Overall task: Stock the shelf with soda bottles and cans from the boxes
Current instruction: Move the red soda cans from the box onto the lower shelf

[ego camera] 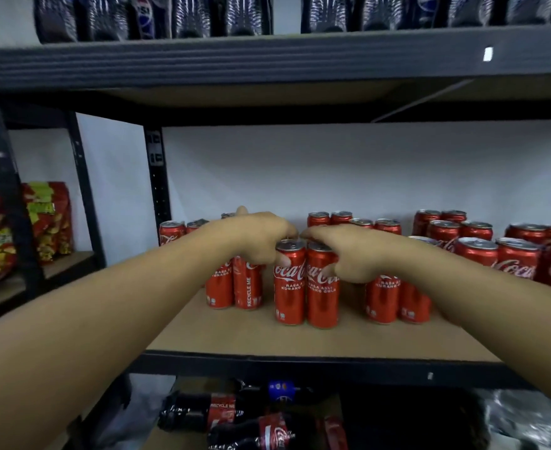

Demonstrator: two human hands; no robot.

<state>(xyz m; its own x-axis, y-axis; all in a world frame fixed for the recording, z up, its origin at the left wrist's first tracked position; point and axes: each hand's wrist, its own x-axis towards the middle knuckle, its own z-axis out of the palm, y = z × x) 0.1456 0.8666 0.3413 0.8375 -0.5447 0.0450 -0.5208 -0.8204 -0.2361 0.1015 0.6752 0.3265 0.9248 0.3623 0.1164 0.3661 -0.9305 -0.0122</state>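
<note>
Cans (289, 297) on the shelf (235, 339) at six o'clock sat gripped, one in left hand (261, 241), one in right hand (352, 258); shoving risked toppling neighbours (383, 297).

On the middle shelf board (235, 336) stand about twenty-three red cola cans (289, 287); some are half hidden, so this count is not exact. Over the board are two hands, the left hand (258, 238) and the right hand (349, 251). Under it lie at least three dark bottles (199, 412), above it stand about ten blurred bottles (186, 14), and left of it are two snack bags (51, 219).
</note>
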